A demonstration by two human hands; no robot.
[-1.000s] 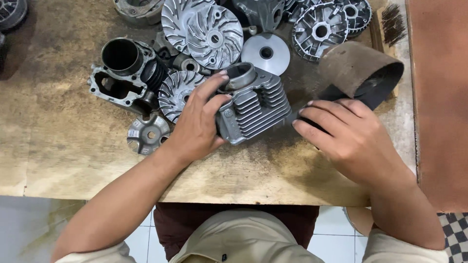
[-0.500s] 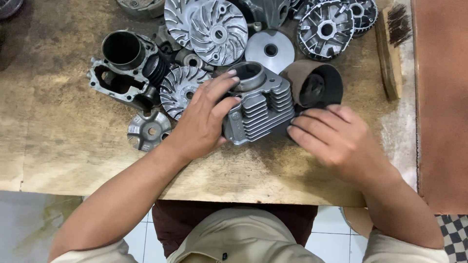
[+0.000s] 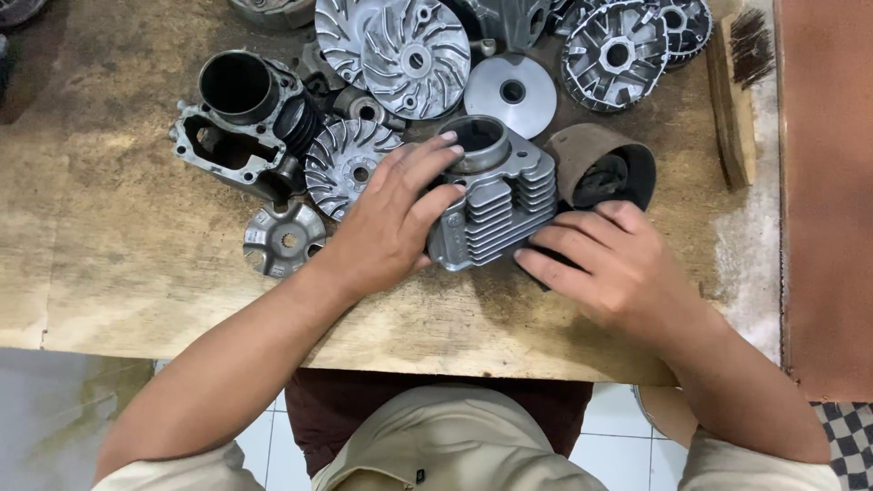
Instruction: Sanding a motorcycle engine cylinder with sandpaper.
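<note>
A grey finned engine cylinder block (image 3: 496,195) lies on the worn wooden table (image 3: 118,255) in front of me. My left hand (image 3: 391,223) grips its left side, fingers laid over the top beside the round bore. Against its lower right edge my right hand (image 3: 614,264) presses a dark sheet of sandpaper, mostly hidden under the fingers; the sheet curls up into a brown roll (image 3: 605,164) behind the hand.
Many metal engine parts crowd the back of the table: a second cylinder (image 3: 241,114), finned pulley discs (image 3: 414,55), a smooth round plate (image 3: 511,93), a ribbed clutch housing (image 3: 618,55), a small hub (image 3: 282,241). A wooden brush (image 3: 735,91) lies at right.
The sandpaper roll has dropped from pointing up right to lying close behind my right hand. The right hand has slid left against the block. The left hand keeps its grip.
</note>
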